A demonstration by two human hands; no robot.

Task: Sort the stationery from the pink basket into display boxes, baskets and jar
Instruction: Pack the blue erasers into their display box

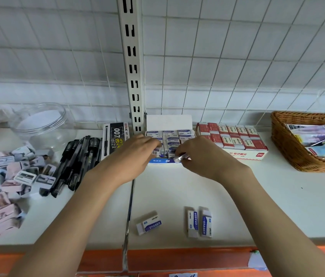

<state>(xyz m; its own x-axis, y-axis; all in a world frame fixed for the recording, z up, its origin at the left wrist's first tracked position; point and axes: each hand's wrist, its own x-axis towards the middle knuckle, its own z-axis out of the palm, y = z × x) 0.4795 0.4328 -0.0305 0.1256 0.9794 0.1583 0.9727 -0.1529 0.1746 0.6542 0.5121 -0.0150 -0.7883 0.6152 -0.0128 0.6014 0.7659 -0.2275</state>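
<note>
White eraser [180, 158], pinched by right hand [201, 156], should seat squarely in display box [164, 161] while left hand [135, 154], fingers curled, steadies packed rows.

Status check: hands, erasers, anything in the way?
Left hand and right hand pinching erasers at the blue eraser box. Three loose erasers remaining. Nothing blocking.

White shelf [237, 192]: 3 loose erasers [199, 222], pens [77, 160], jar [41, 124].
</note>
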